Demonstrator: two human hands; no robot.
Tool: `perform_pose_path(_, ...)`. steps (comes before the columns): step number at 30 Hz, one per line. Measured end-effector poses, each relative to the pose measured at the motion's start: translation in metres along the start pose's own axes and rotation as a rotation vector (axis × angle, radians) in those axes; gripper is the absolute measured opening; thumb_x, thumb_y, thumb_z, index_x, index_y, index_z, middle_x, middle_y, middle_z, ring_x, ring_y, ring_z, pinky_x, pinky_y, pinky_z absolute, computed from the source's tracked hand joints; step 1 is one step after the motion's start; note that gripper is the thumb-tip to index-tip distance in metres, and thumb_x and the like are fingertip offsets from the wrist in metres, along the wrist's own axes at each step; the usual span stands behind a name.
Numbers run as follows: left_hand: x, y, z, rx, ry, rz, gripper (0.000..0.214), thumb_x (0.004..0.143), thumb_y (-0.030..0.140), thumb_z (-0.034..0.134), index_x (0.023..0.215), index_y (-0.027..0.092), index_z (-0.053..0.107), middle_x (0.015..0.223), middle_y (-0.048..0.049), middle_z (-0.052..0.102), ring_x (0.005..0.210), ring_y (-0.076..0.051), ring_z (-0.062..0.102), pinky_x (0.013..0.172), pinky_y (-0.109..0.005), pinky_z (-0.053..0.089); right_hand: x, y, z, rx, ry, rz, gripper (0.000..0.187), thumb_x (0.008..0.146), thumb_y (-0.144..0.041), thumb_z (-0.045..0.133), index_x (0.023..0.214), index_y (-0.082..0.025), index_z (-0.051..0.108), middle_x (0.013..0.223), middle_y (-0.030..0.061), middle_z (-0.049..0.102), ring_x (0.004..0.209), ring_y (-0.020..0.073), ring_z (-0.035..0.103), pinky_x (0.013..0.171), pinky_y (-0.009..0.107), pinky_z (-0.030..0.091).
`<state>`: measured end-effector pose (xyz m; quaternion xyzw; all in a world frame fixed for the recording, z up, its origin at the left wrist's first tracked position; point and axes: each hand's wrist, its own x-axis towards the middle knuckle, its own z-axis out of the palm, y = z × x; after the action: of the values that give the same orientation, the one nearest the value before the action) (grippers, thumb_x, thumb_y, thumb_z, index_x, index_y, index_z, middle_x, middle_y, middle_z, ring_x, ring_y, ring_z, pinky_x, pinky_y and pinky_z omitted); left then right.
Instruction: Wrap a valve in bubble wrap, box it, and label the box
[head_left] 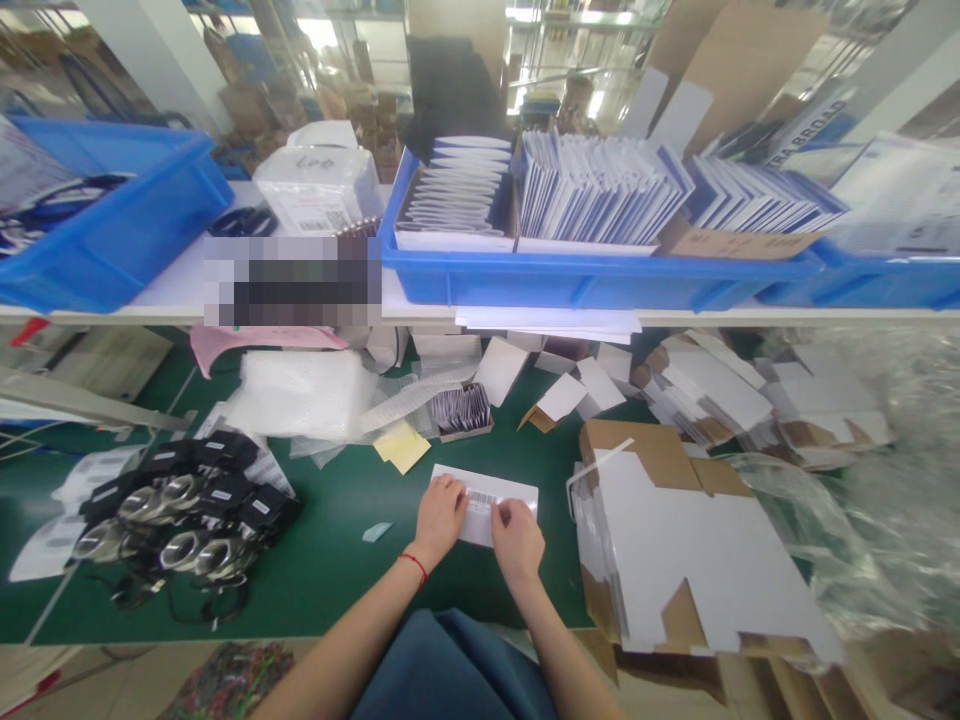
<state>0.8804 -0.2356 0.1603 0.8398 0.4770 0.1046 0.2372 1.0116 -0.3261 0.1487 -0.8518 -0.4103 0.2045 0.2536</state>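
Note:
A flat white card or envelope (517,488) lies on the green table in front of me. On it is a white barcode label (481,498). My left hand (439,515) is closed at the label's left end, its fingers curled over the card. At the opposite end, the thumb and fingers of my right hand (517,540) pinch the label's edge. Whether the label is fully down on the card I cannot tell. A small pale-blue scrap (377,532) lies left of my left hand.
Black-and-silver parts with round openings (202,510) are piled at left. Flattened white cartons (697,550) are stacked at right. Behind the card are yellow slips (403,446) and a small box of packets (461,408). A shelf above carries a blue bin (525,278) of white booklets.

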Motion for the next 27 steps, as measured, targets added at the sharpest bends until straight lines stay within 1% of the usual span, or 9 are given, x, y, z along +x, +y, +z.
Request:
perform_pose_path(16, -0.0015, 0.0008, 0.0006, 0.034, 0.001, 0.006, 0.021, 0.097, 0.019, 0.052, 0.077, 0.02, 0.057, 0.093, -0.0082, 0.061, 0.094, -0.026, 0.055, 0.087, -0.038, 0.046, -0.0005, -0.0009, 0.0, -0.032, 0.009, 0.0, 0.024, 0.099, -0.031, 0.051, 0.08, -0.021, 0.062, 0.087, 0.0024, 0.068, 0.08, 0.0196, 0.064, 0.063, 0.029, 0.035)
perform_pose_path(21, -0.0013, 0.0015, 0.0013, 0.025, 0.008, 0.0, 0.019, 0.096, 0.018, 0.053, 0.078, 0.02, 0.057, 0.093, -0.0086, 0.061, 0.095, -0.026, 0.055, 0.088, -0.039, 0.046, -0.0003, -0.0009, 0.0004, -0.046, 0.005, -0.004, 0.024, 0.099, -0.031, 0.051, 0.081, -0.021, 0.062, 0.088, 0.0026, 0.069, 0.08, 0.0198, 0.064, 0.064, 0.029, 0.035)
perform_pose_path(27, -0.0005, -0.0008, 0.004, -0.015, 0.012, -0.009, 0.021, 0.094, 0.016, 0.056, 0.074, 0.021, 0.052, 0.091, -0.0073, 0.06, 0.094, -0.026, 0.055, 0.087, -0.038, 0.047, 0.0002, -0.002, 0.0, -0.063, -0.005, -0.015, 0.024, 0.099, -0.03, 0.051, 0.079, -0.021, 0.06, 0.088, 0.003, 0.068, 0.082, 0.0204, 0.064, 0.065, 0.029, 0.034)
